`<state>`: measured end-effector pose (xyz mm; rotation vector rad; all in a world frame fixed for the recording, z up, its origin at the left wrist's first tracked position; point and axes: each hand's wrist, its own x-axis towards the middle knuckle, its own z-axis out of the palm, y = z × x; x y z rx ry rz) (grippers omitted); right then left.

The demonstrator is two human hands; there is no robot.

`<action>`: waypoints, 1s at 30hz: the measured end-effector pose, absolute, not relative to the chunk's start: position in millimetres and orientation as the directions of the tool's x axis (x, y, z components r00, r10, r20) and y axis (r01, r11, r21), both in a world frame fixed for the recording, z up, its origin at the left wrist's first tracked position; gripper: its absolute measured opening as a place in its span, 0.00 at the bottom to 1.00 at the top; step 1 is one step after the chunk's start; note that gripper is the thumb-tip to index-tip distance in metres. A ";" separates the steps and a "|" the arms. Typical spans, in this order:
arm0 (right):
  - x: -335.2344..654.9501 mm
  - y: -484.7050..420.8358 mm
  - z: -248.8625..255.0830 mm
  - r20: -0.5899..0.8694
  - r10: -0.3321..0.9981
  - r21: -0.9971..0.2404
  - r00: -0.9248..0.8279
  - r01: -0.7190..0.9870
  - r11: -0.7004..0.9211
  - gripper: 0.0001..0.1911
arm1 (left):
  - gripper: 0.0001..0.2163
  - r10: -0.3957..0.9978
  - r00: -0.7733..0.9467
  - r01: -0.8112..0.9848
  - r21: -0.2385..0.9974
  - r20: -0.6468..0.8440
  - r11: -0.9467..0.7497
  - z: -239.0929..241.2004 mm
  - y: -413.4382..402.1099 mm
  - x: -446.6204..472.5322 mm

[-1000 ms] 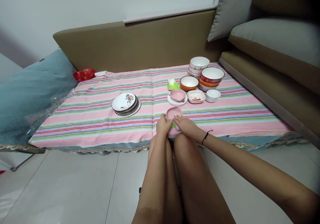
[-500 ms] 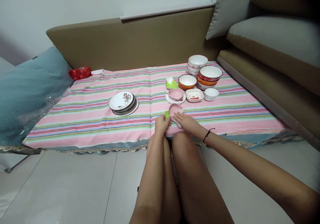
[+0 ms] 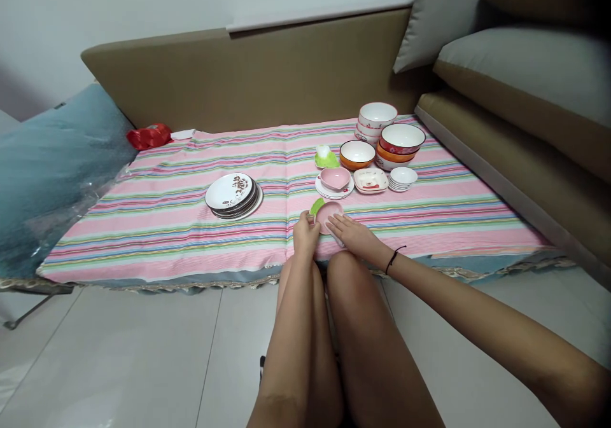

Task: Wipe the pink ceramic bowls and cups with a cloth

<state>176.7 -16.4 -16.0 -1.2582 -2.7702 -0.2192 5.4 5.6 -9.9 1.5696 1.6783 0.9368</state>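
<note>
A pink heart-shaped bowl (image 3: 328, 210) is in front of my knees, near the cloth's front edge. My right hand (image 3: 352, 233) grips its right side, fingers lying over the rim into the bowl and the thumb hidden. At the bowl's left is my left hand (image 3: 306, 234), its thumb and fingers closed at the edge of a green leaf-shaped dish (image 3: 316, 206). Most of that dish is hidden by the bowl and the hand. Just beyond, another pink bowl (image 3: 335, 177) sits on a small stack of white plates (image 3: 321, 191).
Farther back are a green dish with a white cup (image 3: 323, 152), an orange bowl (image 3: 358, 154) and stacked large bowls (image 3: 402, 138). A square dish (image 3: 371, 180) and small white bowls (image 3: 403, 177) stand right. Patterned plates (image 3: 231, 193) are stacked left on the striped cloth (image 3: 167, 224).
The pink bowl in my hands has shifted slightly left. More of the green dish shows beyond my left fingers, and my left thumb now lies by the bowl's rim.
</note>
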 end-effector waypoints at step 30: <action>173.0 -2.4 -23.8 0.164 0.762 0.216 -0.626 0.777 0.592 0.22 | 0.17 0.993 0.005 0.803 0.593 -0.114 0.064 3.4 0.7 15.5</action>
